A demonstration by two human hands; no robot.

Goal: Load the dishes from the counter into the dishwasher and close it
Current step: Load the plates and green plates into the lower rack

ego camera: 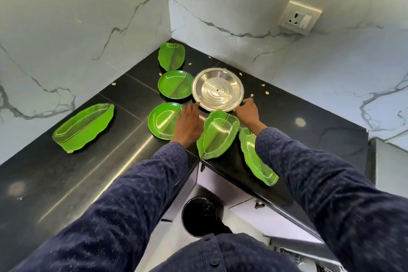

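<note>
Both arms, in dark blue dotted sleeves [136,183], reach forward over the inner corner of the black stone counter [66,174] toward the round stainless-steel plate [218,89], which lies flat near the counter's back corner below the marble wall. The left hand [188,125], back up and fingers stretched forward, touches the plate's near left rim with its fingertips; the right hand [248,112] mirrors it at the near right rim, fingers bent slightly over the edge. Whether either hand already grasps the rim cannot be told. Green plastic dishes surround the plate: two round divided plates [175,84] [163,120] to its left, a leaf-shaped tray [171,55] in the back corner, one leaf-shaped tray [217,133] between the wrists, another [257,161] along the front edge under the right forearm, and a long one [85,127] toward the left edge.
</note>
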